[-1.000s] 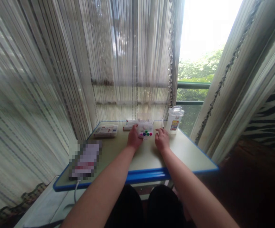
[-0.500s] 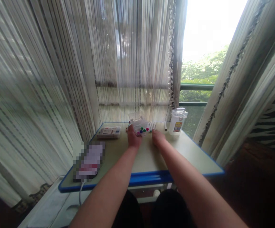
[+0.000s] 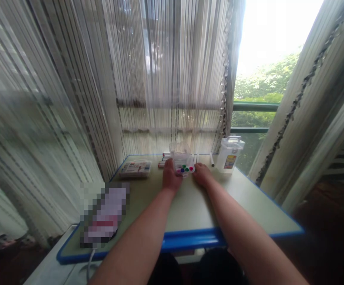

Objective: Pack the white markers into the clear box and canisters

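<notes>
A small clear plastic case with coloured marker caps showing in it stands at the far middle of the blue-edged table, its lid raised. My left hand grips the case's left side, fingers wrapped round it. My right hand rests at the case's right side, fingers curled against it. Loose markers lie just behind and to the left of the case, and white ones to its right.
A flat clear box of pens lies at the far left of the table. A tall clear container with a label stands at the far right. A blurred-out device with a cable sits near the left front corner. Curtains hang close behind.
The case tilted up in my left hand half a second ago and now sits lower. My right hand moved in against its right side. The view shifted left.
</notes>
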Action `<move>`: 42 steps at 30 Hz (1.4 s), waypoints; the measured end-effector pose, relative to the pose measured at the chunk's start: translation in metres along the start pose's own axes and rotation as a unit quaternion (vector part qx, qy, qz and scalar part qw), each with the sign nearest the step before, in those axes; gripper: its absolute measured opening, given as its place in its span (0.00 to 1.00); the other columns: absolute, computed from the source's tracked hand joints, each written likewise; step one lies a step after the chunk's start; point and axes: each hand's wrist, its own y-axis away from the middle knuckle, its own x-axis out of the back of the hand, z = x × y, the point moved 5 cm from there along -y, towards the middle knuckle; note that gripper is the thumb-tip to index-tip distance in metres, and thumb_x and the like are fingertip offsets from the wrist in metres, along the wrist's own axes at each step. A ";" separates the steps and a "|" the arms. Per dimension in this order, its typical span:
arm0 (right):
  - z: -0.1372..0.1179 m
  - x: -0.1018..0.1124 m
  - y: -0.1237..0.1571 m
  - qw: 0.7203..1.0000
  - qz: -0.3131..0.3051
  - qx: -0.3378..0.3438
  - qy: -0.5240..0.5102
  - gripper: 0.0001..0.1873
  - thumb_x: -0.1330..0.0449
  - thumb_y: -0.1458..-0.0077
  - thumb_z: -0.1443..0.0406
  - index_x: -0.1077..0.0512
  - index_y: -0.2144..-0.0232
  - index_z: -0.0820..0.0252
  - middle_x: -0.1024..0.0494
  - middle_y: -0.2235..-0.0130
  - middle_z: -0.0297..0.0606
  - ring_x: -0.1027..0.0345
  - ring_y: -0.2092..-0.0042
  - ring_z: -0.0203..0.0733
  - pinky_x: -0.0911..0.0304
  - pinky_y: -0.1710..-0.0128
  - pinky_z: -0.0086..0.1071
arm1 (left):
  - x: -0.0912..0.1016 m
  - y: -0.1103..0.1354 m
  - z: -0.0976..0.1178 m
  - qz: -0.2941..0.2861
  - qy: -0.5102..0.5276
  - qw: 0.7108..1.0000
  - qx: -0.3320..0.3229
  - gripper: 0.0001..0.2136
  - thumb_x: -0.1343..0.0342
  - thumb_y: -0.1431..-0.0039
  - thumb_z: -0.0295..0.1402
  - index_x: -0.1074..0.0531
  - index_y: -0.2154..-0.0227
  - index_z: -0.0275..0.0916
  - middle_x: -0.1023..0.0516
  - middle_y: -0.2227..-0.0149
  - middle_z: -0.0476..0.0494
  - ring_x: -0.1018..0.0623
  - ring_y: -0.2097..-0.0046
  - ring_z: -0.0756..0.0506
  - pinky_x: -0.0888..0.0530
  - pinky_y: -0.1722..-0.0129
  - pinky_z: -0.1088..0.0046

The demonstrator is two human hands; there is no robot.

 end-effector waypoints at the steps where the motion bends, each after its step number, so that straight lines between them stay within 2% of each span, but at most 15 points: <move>1: 0.000 0.002 0.002 1.000 0.004 -0.003 0.001 0.19 0.52 0.43 0.63 0.31 0.51 0.62 0.30 0.48 0.45 0.38 0.48 0.47 0.45 0.50 0.34 | 0.000 0.001 0.001 -0.004 -0.003 1.000 -0.004 0.20 0.46 0.61 0.21 0.36 0.61 0.38 0.29 0.63 0.39 0.28 0.59 0.40 0.27 0.56 0.59; 7: -0.004 0.015 0.011 1.000 0.010 0.011 0.002 0.19 0.48 0.45 0.59 0.28 0.55 0.60 0.28 0.51 0.45 0.40 0.48 0.50 0.46 0.50 0.35 | 0.003 0.002 0.006 -0.004 -0.011 1.000 -0.005 0.22 0.44 0.62 0.20 0.36 0.59 0.38 0.30 0.61 0.39 0.28 0.57 0.40 0.28 0.54 0.58; 13: -0.009 0.018 0.016 0.999 -0.034 -0.004 0.008 0.21 0.46 0.48 0.56 0.28 0.54 0.57 0.25 0.53 0.45 0.39 0.48 0.55 0.45 0.51 0.40 | 0.009 0.005 0.011 -0.012 -0.018 1.000 0.012 0.21 0.42 0.62 0.21 0.35 0.61 0.36 0.29 0.62 0.38 0.28 0.57 0.39 0.27 0.54 0.58; 17: -0.014 0.014 0.019 0.998 -0.054 -0.030 -0.021 0.19 0.48 0.47 0.59 0.29 0.54 0.57 0.24 0.54 0.45 0.31 0.54 0.50 0.40 0.60 0.35 | 0.011 0.004 0.011 -0.007 -0.011 1.000 0.021 0.21 0.43 0.61 0.22 0.34 0.60 0.37 0.28 0.61 0.38 0.27 0.56 0.39 0.27 0.54 0.58; 20: -0.018 0.023 0.020 0.998 -0.028 -0.045 -0.037 0.18 0.51 0.45 0.60 0.29 0.55 0.56 0.23 0.56 0.43 0.30 0.57 0.47 0.40 0.65 0.32 | 0.011 0.002 0.012 0.000 0.001 1.000 0.020 0.21 0.43 0.60 0.23 0.34 0.59 0.37 0.28 0.60 0.37 0.28 0.55 0.38 0.28 0.53 0.57; 24: -0.015 0.048 0.023 0.992 0.063 -0.090 -0.056 0.22 0.60 0.40 0.61 0.31 0.52 0.53 0.22 0.59 0.41 0.30 0.59 0.44 0.41 0.66 0.32 | 0.015 0.003 0.011 0.010 0.011 1.000 0.027 0.21 0.43 0.60 0.23 0.34 0.58 0.37 0.29 0.60 0.38 0.28 0.55 0.39 0.27 0.53 0.57; 29: -0.008 0.073 0.030 0.964 0.218 -0.108 -0.106 0.19 0.56 0.41 0.61 0.25 0.64 0.56 0.22 0.68 0.40 0.30 0.65 0.41 0.41 0.64 0.31 | 0.017 0.003 0.010 0.008 0.009 0.999 0.034 0.21 0.45 0.61 0.20 0.34 0.60 0.37 0.29 0.61 0.40 0.28 0.56 0.39 0.27 0.54 0.57; 32: -0.008 0.085 0.037 0.924 0.331 -0.088 -0.171 0.19 0.54 0.42 0.59 0.25 0.69 0.61 0.24 0.74 0.39 0.31 0.69 0.40 0.40 0.66 0.31 | 0.016 0.003 0.009 0.005 0.011 0.999 0.038 0.19 0.45 0.61 0.20 0.35 0.61 0.37 0.30 0.61 0.39 0.28 0.56 0.39 0.28 0.54 0.56; 35: -0.010 0.096 0.046 0.864 0.436 -0.047 -0.249 0.17 0.48 0.46 0.57 0.26 0.68 0.63 0.25 0.76 0.36 0.32 0.74 0.37 0.38 0.68 0.29 | 0.015 0.003 0.007 0.007 0.017 0.999 0.043 0.19 0.45 0.61 0.20 0.35 0.62 0.37 0.30 0.62 0.38 0.28 0.56 0.38 0.28 0.54 0.57; 38: -0.013 0.105 0.056 0.817 0.495 -0.006 -0.297 0.16 0.47 0.45 0.58 0.28 0.64 0.64 0.25 0.76 0.35 0.32 0.76 0.35 0.36 0.71 0.28 | 0.014 0.003 0.003 0.011 0.028 0.998 0.048 0.19 0.45 0.60 0.21 0.35 0.62 0.38 0.30 0.62 0.39 0.28 0.57 0.39 0.28 0.54 0.58; 42: -0.024 0.121 0.074 0.791 0.548 0.047 -0.268 0.13 0.46 0.43 0.59 0.30 0.62 0.62 0.26 0.75 0.33 0.33 0.75 0.33 0.36 0.71 0.27 | 0.012 0.004 0.003 0.013 0.022 0.999 0.045 0.19 0.46 0.60 0.22 0.35 0.61 0.39 0.30 0.62 0.39 0.28 0.57 0.40 0.29 0.54 0.58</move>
